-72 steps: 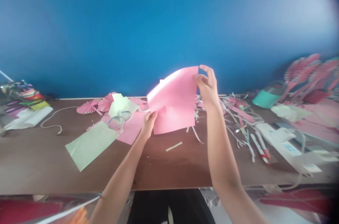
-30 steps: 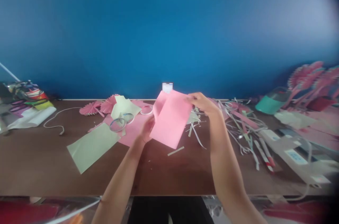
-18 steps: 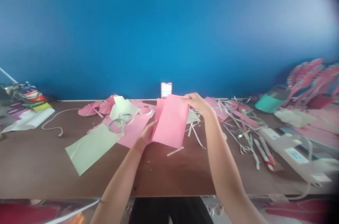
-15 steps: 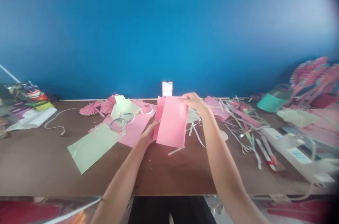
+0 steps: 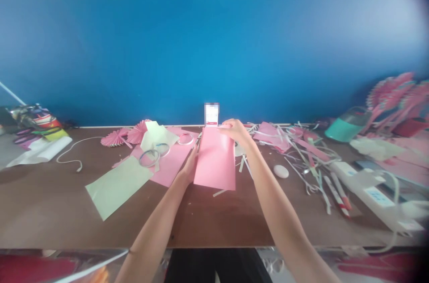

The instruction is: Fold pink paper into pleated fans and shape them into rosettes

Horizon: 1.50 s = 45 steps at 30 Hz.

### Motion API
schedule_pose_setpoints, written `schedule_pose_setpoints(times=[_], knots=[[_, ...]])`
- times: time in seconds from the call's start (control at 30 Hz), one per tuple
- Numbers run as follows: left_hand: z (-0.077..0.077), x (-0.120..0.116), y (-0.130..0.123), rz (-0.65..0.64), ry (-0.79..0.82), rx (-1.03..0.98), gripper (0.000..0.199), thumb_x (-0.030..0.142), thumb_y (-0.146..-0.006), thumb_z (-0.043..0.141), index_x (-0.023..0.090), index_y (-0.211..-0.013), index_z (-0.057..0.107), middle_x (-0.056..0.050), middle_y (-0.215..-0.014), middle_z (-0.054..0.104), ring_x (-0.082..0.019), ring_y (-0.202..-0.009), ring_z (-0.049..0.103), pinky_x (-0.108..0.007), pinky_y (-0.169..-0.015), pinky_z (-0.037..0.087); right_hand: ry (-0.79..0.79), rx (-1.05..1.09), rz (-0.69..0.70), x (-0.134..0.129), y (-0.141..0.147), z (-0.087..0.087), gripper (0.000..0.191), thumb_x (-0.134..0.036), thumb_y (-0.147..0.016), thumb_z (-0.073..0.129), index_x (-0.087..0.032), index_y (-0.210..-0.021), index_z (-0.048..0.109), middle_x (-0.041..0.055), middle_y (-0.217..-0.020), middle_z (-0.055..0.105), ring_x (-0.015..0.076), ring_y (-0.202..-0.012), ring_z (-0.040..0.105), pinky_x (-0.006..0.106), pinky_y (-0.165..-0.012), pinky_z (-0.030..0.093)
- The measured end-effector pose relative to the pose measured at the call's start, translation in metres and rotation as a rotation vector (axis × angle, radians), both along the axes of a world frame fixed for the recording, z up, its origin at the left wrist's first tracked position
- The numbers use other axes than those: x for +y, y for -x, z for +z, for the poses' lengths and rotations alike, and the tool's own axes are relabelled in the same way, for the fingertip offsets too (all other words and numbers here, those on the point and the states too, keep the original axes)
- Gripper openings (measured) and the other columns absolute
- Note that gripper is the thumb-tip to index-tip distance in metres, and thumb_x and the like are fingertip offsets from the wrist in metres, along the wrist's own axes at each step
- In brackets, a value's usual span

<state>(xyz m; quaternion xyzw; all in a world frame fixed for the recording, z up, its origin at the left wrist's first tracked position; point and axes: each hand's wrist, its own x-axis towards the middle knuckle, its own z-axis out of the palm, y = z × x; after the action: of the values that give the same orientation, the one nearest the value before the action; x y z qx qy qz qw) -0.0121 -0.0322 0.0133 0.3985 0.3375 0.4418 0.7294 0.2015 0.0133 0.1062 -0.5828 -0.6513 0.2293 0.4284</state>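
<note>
A sheet of pink paper (image 5: 215,160) is held up over the table between my two hands. My right hand (image 5: 234,131) pinches its top edge near the upper right corner. At its left edge, my left hand (image 5: 191,164) grips the paper, with the fingers mostly hidden behind it. Left of the hands lie a flat pink sheet (image 5: 169,169), a pale green sheet (image 5: 119,187) and rolls of clear tape (image 5: 149,158). Just behind the held paper stands a phone (image 5: 212,114) with a lit screen.
Pink paper fans (image 5: 115,137) lie at the back left. On the right are paper strips (image 5: 306,171), a white oval object (image 5: 280,171), markers (image 5: 337,193), a white power strip (image 5: 360,193) and a teal container (image 5: 346,126). A blue partition (image 5: 214,51) rises behind the table.
My right hand has moved a little left with the paper's top edge. The front panel now covers the pink layer that showed at the left.
</note>
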Motion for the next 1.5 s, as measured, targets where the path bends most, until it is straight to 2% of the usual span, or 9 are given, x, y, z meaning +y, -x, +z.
schedule_pose_setpoints(times=[0.13,0.27,0.37,0.53,0.63,0.8,0.97,1.1,1.5], knots=[[0.005,-0.003,-0.003,-0.006,0.024,-0.054,0.063,0.063,-0.081,0.053,0.016,-0.123,0.061,-0.013,-0.114,0.069,-0.031,-0.114,0.060,-0.043,-0.104,0.042,0.016,-0.073,0.024,-0.003,0.001,0.003,0.029,-0.040,-0.064,0.068,-0.014,-0.078,0.069,0.0015,-0.073,0.063,0.0152,-0.065,0.054,0.024,-0.057,0.036],[0.007,-0.008,-0.008,-0.069,-0.032,0.048,0.054,0.044,-0.075,0.071,0.013,-0.118,0.061,-0.016,-0.112,0.068,-0.029,-0.103,0.065,-0.041,-0.094,0.049,0.003,-0.142,0.005,-0.008,0.005,0.005,0.026,-0.042,-0.066,0.064,-0.016,-0.069,0.064,-0.0008,-0.064,0.057,0.0122,-0.058,0.048,0.023,-0.053,0.030],[0.005,-0.009,-0.010,-0.004,-0.086,0.167,0.048,0.043,-0.072,0.073,0.013,-0.108,0.064,-0.016,-0.107,0.069,-0.029,-0.093,0.067,-0.039,-0.082,0.053,0.003,-0.194,-0.032,-0.010,0.008,0.005,0.024,-0.041,-0.066,0.064,-0.017,-0.069,0.061,-0.0002,-0.066,0.058,0.0127,-0.059,0.049,0.023,-0.053,0.030],[-0.001,-0.005,-0.006,0.170,-0.033,0.322,0.046,0.045,-0.071,0.073,0.016,-0.103,0.060,-0.013,-0.104,0.068,-0.027,-0.090,0.066,-0.034,-0.072,0.053,0.040,-0.226,-0.048,-0.010,0.009,0.006,0.022,-0.041,-0.071,0.062,-0.019,-0.075,0.061,0.0026,-0.078,0.065,0.0155,-0.067,0.056,0.023,-0.056,0.033],[-0.005,-0.004,-0.005,0.173,-0.023,0.322,0.044,0.042,-0.070,0.073,0.016,-0.103,0.059,-0.012,-0.100,0.068,-0.026,-0.088,0.065,-0.033,-0.071,0.051,0.058,-0.196,-0.031,-0.008,0.008,0.006,0.021,-0.040,-0.074,0.060,-0.020,-0.078,0.063,0.0042,-0.087,0.068,0.0164,-0.073,0.059,0.023,-0.059,0.035],[-0.010,-0.002,-0.005,0.186,0.010,0.329,0.043,0.036,-0.069,0.072,0.016,-0.104,0.058,-0.010,-0.099,0.066,-0.024,-0.085,0.064,-0.034,-0.072,0.050,0.117,-0.174,0.032,-0.008,0.005,0.007,0.019,-0.033,-0.074,0.061,-0.019,-0.083,0.070,0.0049,-0.086,0.071,0.0164,-0.072,0.061,0.024,-0.061,0.039],[-0.003,-0.002,-0.005,0.239,-0.018,0.323,0.047,0.046,-0.071,0.072,0.015,-0.105,0.062,-0.013,-0.105,0.067,-0.025,-0.093,0.063,-0.033,-0.078,0.049,0.152,-0.206,0.142,-0.011,0.006,0.010,0.019,-0.031,-0.075,0.061,-0.017,-0.082,0.073,0.0057,-0.084,0.070,0.0144,-0.062,0.058,0.025,-0.056,0.038],[0.006,-0.006,-0.008,0.120,-0.122,0.261,0.053,0.057,-0.074,0.066,0.014,-0.104,0.065,-0.012,-0.095,0.070,-0.024,-0.085,0.066,-0.033,-0.075,0.051,0.131,-0.199,0.178,-0.012,0.008,0.010,0.020,-0.035,-0.074,0.062,-0.016,-0.074,0.070,0.0045,-0.078,0.069,0.0119,-0.057,0.053,0.024,-0.054,0.037],[0.010,-0.009,-0.013,0.144,-0.218,0.269,0.048,0.056,-0.076,0.063,0.015,-0.101,0.066,-0.010,-0.088,0.071,-0.022,-0.078,0.066,-0.030,-0.070,0.051,0.109,-0.150,0.230,-0.011,0.008,0.011,0.022,-0.037,-0.073,0.061,-0.015,-0.071,0.066,0.0021,-0.072,0.065,0.0123,-0.061,0.052,0.024,-0.057,0.037]])
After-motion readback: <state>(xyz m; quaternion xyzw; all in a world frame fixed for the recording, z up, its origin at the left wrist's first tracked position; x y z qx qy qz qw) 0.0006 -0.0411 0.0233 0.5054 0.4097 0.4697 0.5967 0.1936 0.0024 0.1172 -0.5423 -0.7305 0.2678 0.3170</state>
